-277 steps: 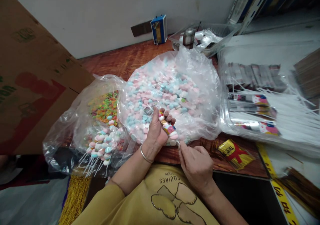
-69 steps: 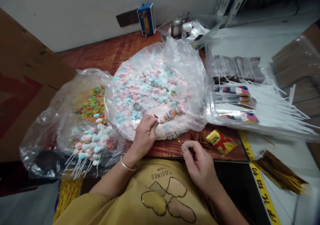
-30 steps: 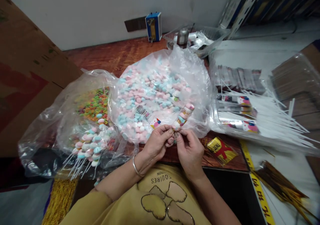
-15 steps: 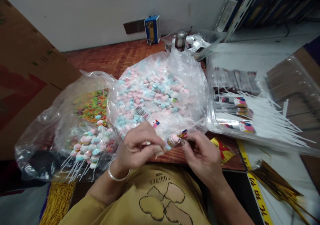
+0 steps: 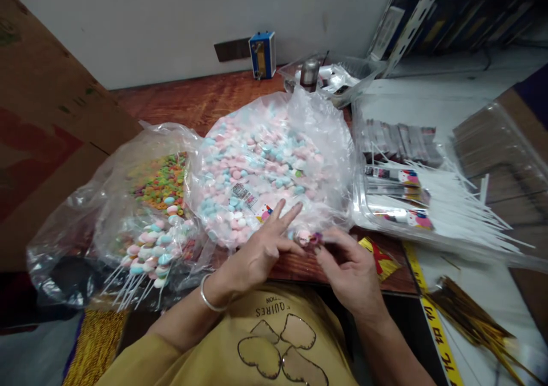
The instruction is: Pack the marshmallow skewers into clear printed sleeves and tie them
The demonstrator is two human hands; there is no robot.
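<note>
My left hand (image 5: 257, 257) is spread, its fingers stretched toward the large bag. One of its fingertips lies near a small pink-and-white marshmallow piece in a printed clear wrapper (image 5: 302, 236). The thumb and fingers of my right hand (image 5: 349, 269) pinch the wrapper's twisted, purplish end. Just behind both hands sits a big clear bag of pink, blue and white marshmallows (image 5: 257, 146), with a printed wrapper (image 5: 261, 210) lying on it. To the left, several marshmallow skewers on white sticks (image 5: 149, 249) rest on a bag of coloured cereal rings (image 5: 165, 177).
A clear plastic tray (image 5: 363, 214) at right holds white sticks (image 5: 462, 209) and stacked printed wrappers (image 5: 400, 137). Gold twist ties (image 5: 471, 312) lie at lower right. A cardboard box (image 5: 51, 129) stands at left; a blue box (image 5: 262, 55) is by the wall.
My left hand has let go of the wrapper's left end and its fingers have spread out, moving right and up. My right hand still holds the other end.
</note>
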